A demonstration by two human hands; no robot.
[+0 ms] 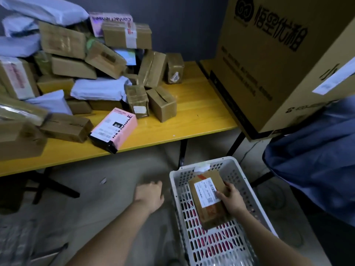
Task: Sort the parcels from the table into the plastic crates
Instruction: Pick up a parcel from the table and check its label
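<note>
Head view: right hand [231, 198] grips brown parcel [208, 198] inside grey crate [247, 191]; left hand [149, 193] seemingly relaxed, apart.

Brown cardboard parcel [208, 198] is gripped by the right hand [231, 199]: matt, partly taped, white paper label under the thumb. Around the grip: grey plastic crate [247, 191], perforated, smooth, slightly glossy. Up-left of the grip: yellow table top [192, 112], smooth, semi-gloss sheen. On it: matt cardboard boxes [161, 103], some wrapped in glossy clear tape; grey-white poly mailers [99, 89], slick plastic film, creased; pink carton [115, 127], smooth printed card. Above the grip: large corrugated cardboard box [269, 60], matt, black print.
</note>
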